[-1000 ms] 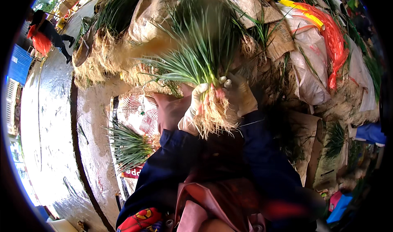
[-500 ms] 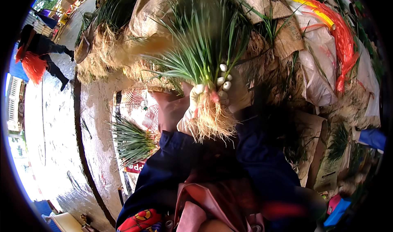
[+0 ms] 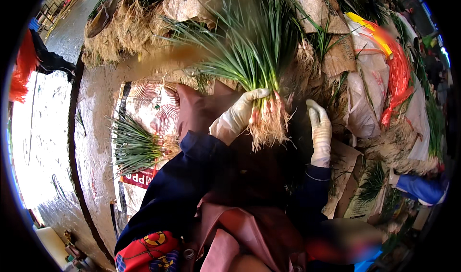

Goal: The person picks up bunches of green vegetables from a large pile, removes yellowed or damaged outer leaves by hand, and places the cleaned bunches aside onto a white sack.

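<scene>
A bunch of spring onions is held in front of me, its long green leaves fanning away and its pale roots hanging toward my lap. My left hand, in a whitish glove, is closed round it just above the pinkish bulbs. To the right of the roots, my right hand is raised in a similar glove, apart from the bunch. Its fingers stretch upward, and nothing shows in them. Another spring onion bunch lies on a printed sack at my left.
Piles of rooted onions and brown sacks lie at the far side. On the right are a white plastic bag and red plastic strips. A person's dark-trousered leg stands on the wet floor at far left.
My right hand has let go of the bunch and moved right, away from it. The left hand keeps its hold, with the bunch slightly higher and further right. The person at left appears nearer.
</scene>
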Demonstrator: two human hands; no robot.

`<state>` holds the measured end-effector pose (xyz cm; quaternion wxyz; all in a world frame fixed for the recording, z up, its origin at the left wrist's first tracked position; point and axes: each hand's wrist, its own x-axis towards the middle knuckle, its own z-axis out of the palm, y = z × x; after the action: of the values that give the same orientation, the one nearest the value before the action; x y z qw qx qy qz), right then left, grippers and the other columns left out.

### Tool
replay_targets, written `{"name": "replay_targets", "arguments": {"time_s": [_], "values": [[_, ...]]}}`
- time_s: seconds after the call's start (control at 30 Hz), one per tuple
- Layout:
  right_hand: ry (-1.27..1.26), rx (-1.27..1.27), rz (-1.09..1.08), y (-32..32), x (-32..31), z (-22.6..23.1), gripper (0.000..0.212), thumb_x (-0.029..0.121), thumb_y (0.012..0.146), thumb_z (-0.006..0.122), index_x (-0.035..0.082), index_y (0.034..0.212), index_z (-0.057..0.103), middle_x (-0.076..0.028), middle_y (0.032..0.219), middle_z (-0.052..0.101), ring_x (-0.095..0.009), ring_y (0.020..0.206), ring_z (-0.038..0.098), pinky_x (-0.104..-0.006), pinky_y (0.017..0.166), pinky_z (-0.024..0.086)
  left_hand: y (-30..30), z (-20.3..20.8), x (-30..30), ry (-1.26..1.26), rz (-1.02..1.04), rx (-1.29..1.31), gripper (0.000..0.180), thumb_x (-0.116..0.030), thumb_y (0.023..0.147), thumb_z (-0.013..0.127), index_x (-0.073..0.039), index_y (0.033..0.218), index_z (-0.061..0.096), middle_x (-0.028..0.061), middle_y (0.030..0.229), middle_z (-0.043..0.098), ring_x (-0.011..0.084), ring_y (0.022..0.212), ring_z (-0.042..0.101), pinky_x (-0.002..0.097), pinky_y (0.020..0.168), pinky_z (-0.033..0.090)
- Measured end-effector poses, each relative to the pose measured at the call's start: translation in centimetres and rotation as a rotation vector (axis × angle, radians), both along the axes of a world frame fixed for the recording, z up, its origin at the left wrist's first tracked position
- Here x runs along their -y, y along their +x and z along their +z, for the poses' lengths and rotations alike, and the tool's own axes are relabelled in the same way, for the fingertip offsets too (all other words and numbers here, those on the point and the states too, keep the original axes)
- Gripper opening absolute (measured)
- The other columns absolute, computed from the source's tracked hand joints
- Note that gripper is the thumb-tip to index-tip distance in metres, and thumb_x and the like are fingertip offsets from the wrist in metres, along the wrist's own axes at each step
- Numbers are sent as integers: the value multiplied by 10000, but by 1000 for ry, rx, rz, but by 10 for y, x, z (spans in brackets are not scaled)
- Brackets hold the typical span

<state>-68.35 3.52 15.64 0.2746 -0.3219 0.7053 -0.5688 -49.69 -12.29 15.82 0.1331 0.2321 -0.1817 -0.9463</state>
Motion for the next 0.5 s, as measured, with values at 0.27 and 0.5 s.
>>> {"name": "replay_targets", "arguments": {"time_s": [0.27,0.5], "values": [[-264,-141,76,60,51,18,171,-1,841,593,35,1003,634,-64,1041,647,-124,925,596,-251,802,485,-31,-8,-8,-25,18,-346,226,-207,855,583,-29,995,577,68,868,624,161,725,599,273,644,489],[-571,-654,49,83,50,46,416,355,965,379,27,1079,608,-103,1135,595,-222,1101,519,-352,941,415,-53,9,-13,249,115,-574,351,-101,850,540,16,1178,505,115,1008,625,207,915,606,345,843,492]]}}
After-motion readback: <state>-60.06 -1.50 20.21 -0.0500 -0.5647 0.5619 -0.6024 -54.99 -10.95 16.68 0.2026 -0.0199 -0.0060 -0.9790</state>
